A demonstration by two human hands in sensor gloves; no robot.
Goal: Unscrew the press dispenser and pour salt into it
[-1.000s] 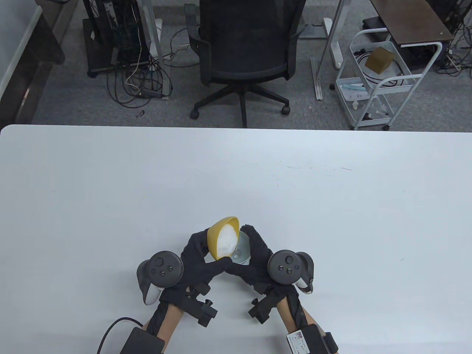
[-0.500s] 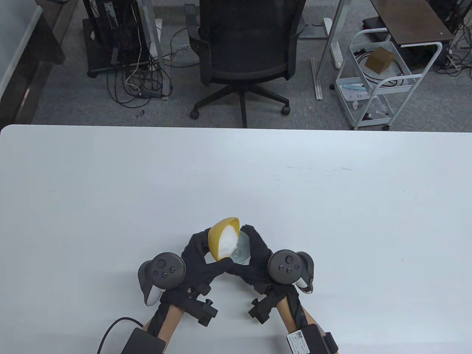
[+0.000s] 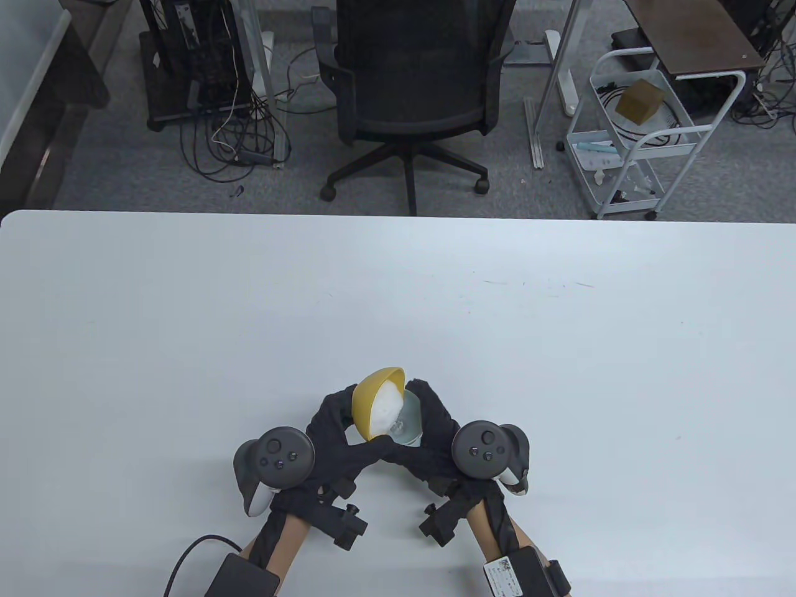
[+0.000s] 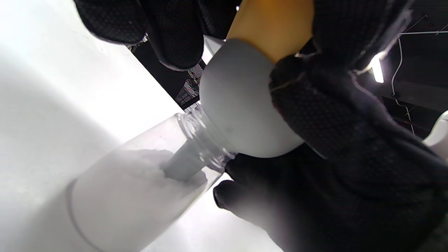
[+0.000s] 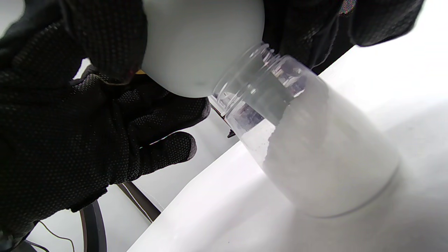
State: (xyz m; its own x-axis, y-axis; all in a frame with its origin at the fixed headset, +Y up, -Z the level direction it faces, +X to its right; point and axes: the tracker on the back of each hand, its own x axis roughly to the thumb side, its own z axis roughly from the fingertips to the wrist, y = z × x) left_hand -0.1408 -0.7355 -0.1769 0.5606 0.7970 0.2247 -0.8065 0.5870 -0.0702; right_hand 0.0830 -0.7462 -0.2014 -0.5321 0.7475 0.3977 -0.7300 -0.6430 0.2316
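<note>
Your left hand (image 3: 339,429) grips the tilted yellow plastic bowl (image 3: 367,398) of white salt (image 3: 384,407), its rim over the clear threaded dispenser bottle (image 5: 308,147) standing on the white desk (image 3: 398,298); your right hand (image 3: 432,435) holds that bottle.

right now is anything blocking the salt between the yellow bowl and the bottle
Nothing visible blocks it. The yellow bowl, tipped by the left hand, empties into a white funnel whose spout sits inside the open neck of the clear bottle. The right hand steadies the funnel. Salt is already piled inside.
</note>
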